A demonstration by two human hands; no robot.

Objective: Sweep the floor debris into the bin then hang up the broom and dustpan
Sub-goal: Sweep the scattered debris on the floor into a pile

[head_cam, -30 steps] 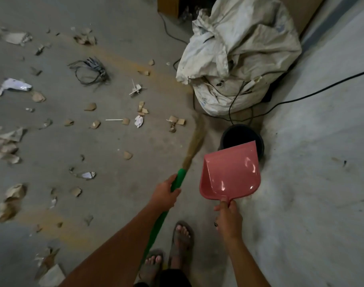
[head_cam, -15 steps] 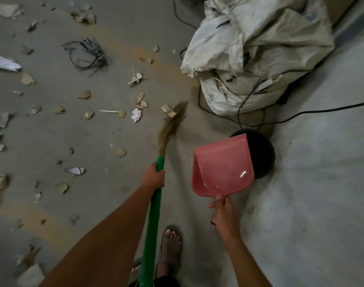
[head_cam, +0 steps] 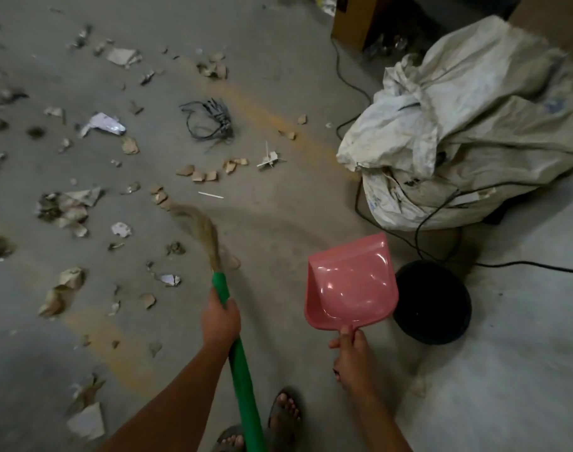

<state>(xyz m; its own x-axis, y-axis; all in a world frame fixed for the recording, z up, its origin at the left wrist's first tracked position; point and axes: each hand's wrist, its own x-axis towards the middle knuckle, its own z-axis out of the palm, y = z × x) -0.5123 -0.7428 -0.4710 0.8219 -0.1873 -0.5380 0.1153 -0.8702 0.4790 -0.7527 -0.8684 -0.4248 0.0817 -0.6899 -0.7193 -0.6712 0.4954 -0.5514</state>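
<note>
My left hand (head_cam: 220, 321) grips the green handle of the broom (head_cam: 242, 380). Its tan bristles (head_cam: 202, 230) bend to the left, low over the concrete floor, and look blurred. My right hand (head_cam: 352, 358) holds the short handle of the pink dustpan (head_cam: 350, 282), which hangs in the air with its mouth pointing away from me. The black round bin (head_cam: 432, 303) stands on the floor just right of the dustpan. Paper and cardboard scraps (head_cam: 200, 174) lie scattered across the floor ahead and to the left.
A big crumpled white sack (head_cam: 467, 125) lies at the right, with black cables (head_cam: 422, 230) running around it and the bin. A tangle of dark wire (head_cam: 213, 122) sits among the scraps. A brown box (head_cam: 353, 21) stands at the top. My sandalled feet (head_cam: 285, 415) are below.
The broom's bristles have swung from the right, near the sack, to the left across the floor, pushing some scraps leftward. The view has shifted left, and the dustpan stays held beside the bin.
</note>
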